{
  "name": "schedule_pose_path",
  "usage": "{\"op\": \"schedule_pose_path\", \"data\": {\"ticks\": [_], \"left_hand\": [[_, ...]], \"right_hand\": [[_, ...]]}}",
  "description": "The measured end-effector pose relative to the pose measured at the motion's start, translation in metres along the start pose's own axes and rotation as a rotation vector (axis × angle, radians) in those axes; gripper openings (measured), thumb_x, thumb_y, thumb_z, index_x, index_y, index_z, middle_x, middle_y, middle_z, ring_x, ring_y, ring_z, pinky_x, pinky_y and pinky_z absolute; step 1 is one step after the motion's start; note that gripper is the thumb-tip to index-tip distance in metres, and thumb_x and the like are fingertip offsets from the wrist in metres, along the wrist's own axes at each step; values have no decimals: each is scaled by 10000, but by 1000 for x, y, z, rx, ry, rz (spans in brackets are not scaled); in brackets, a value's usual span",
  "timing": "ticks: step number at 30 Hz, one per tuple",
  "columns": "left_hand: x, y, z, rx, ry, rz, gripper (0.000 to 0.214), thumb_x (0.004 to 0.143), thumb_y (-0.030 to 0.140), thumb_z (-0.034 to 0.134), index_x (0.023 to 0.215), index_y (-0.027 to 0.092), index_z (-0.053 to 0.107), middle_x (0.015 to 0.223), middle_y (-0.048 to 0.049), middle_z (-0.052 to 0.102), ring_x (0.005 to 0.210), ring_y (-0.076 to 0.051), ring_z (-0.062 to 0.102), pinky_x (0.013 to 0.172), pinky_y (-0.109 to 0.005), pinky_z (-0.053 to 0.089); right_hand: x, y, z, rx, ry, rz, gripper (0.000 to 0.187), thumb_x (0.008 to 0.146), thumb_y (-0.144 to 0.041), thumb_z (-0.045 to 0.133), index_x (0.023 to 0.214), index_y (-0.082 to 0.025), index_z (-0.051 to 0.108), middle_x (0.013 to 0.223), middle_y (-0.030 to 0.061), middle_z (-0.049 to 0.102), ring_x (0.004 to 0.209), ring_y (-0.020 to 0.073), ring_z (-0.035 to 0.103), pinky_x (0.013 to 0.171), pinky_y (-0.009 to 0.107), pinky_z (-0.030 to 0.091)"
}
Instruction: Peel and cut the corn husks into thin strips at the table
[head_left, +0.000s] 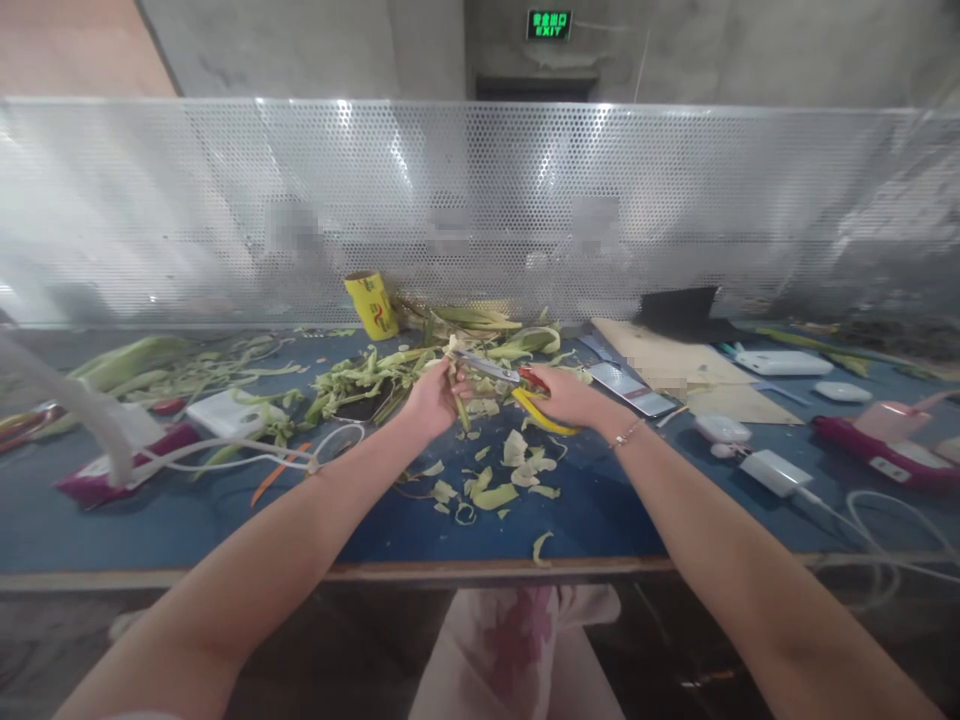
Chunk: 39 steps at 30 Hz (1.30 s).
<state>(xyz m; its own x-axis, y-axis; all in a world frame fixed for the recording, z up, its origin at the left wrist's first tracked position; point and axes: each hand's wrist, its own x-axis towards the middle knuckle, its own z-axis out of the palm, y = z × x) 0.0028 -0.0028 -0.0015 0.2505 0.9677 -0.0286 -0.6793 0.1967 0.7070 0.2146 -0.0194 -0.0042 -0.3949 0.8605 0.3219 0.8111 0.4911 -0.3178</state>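
Scissors (491, 369) with red and yellow handles are gripped in my right hand (568, 397). Their blades point left and reach the fingertips of my left hand (435, 400). Pinched in that hand is a pale green plant stalk (463, 412), its lower end showing below the fingers. Whether the blades are around the stalk or just beside it, I cannot tell. Behind my left hand lies a heap of green stalks (356, 380), with broad leaves (529, 342) further right. Cut pale green scraps (495, 496) are scattered on the blue tabletop (592, 515) below my hands.
A yellow roll (370, 306) stands behind the heap. At right lie a phone (634, 388), cardboard (675, 362), a white charger (776, 473) and a magenta power strip (889, 455). White cables (225, 450) and another strip (97, 480) are at left. A perforated metal screen (480, 200) borders the back.
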Motion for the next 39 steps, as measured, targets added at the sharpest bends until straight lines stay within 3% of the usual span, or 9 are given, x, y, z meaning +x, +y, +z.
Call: {"op": "schedule_pose_path", "data": {"ticks": [17,27,35,39], "left_hand": [[-3,2,2,-47,-17,-49,271,905,257,346,690,142,463,491,15,444,379,-49,333,409,-165,322],[-4,1,5,-40,-15,-48,283,908,266,338,688,140,462,492,14,436,383,-51,335,403,-164,309],[-7,0,9,-46,11,-59,274,908,275,348,695,144,462,503,18,430,384,-46,328,403,-158,316],[-6,0,8,-42,16,-60,277,907,275,349,690,143,460,503,19,421,386,-46,331,400,-157,316]], "right_hand": [[5,16,6,29,73,-76,240,832,-364,515,960,-168,565,897,85,620,778,173,547,684,272,388],[6,14,3,14,26,-22,212,840,-361,492,887,-172,573,842,78,623,727,172,543,651,270,373],[0,4,-10,-93,-40,33,328,856,-455,438,694,-181,515,717,54,597,597,138,494,545,254,304],[-2,0,-14,-125,-65,49,355,858,-484,418,685,-185,499,711,59,598,594,145,501,531,259,291]]}}
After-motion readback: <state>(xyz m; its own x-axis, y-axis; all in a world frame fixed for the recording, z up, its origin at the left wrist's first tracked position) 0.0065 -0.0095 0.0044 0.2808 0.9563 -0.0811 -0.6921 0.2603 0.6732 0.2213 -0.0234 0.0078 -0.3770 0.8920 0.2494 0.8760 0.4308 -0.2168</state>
